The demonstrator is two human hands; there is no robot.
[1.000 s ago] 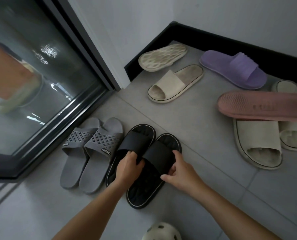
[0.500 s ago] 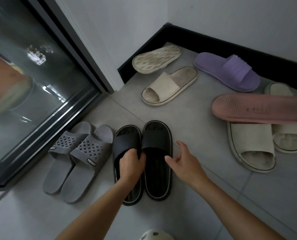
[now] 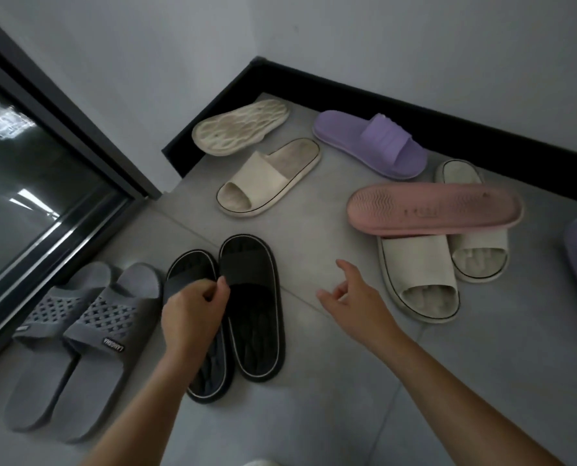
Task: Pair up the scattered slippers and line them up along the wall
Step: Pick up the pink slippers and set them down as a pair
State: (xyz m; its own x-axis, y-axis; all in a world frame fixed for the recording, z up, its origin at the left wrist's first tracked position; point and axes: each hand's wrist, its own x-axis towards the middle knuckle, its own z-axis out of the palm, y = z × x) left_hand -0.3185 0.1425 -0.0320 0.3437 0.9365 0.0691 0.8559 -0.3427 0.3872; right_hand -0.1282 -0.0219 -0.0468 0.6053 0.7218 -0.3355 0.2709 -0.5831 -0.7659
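Left hand (image 3: 193, 311) pinches the strap of a black slipper (image 3: 213, 378); right hand (image 3: 354, 297) hovers loosely open. A tug could twist it off its mate (image 3: 251, 307).

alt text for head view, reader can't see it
A left hand pinches the strap of one black slipper beside its mate; the right hand hovers open. A grey pair sits left; cream slippers, a purple slipper and a pink slipper lie beyond.

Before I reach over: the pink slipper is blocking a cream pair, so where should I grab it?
Probably its left end: the pink slipper lies sole up across two cream slippers, strap hidden beneath, and that end juts past them. Come from the near left with the right hand, fingers under the edge, thumb on the sole.
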